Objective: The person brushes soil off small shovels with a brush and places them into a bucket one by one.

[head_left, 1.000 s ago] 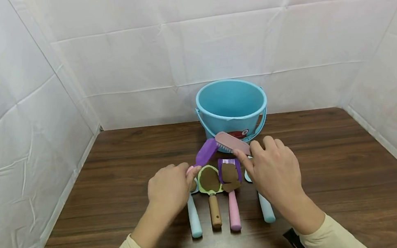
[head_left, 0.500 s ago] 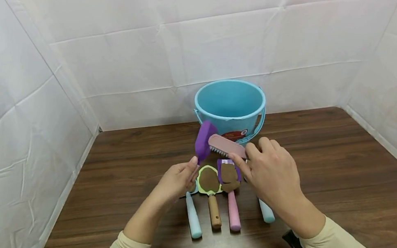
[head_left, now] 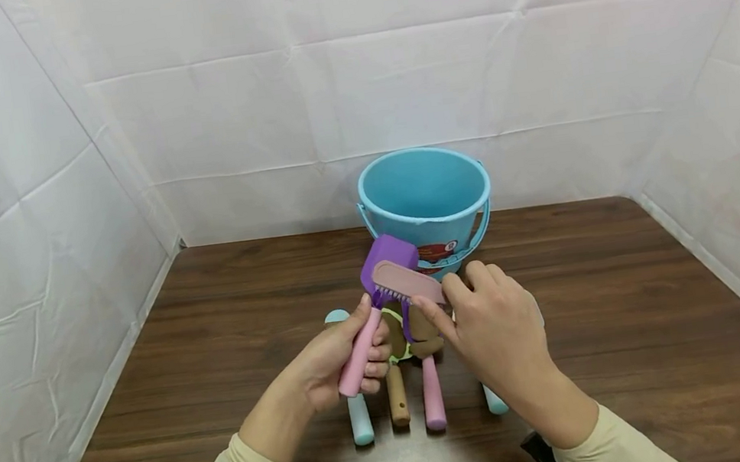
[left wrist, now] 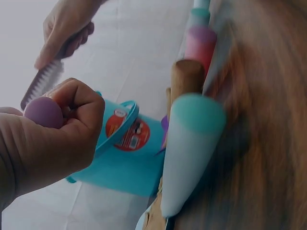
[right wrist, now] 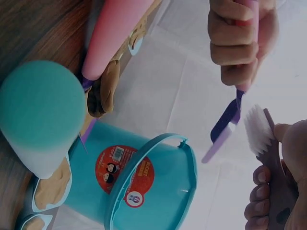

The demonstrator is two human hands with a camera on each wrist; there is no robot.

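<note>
My left hand [head_left: 331,363] grips the pink handle of a small toy shovel [head_left: 392,250], its purple blade raised toward the bucket. My right hand [head_left: 496,327] holds a pink brush [head_left: 407,280] with white bristles, which overlaps the lower part of the blade in the head view. In the right wrist view the bristles [right wrist: 258,130] face the blade [right wrist: 224,122], seen nearly edge-on. Both tools are held up above the table. The left wrist view shows the butt of the shovel's handle [left wrist: 43,112] inside the curled left fingers.
Under my hands lie several tools: a pale blue handle [head_left: 361,421], a wooden-handled green scoop [head_left: 398,397], a pink-handled purple shovel [head_left: 434,400] and another blue handle [head_left: 495,400]. Brown material sits on their heads. A blue bucket [head_left: 427,216] stands behind, before white cloth walls [head_left: 394,89].
My left hand has turned the shovel over, bringing its pink handle into view and its blade broadside. The brush has moved left, from beside the blade's edge to across the blade.
</note>
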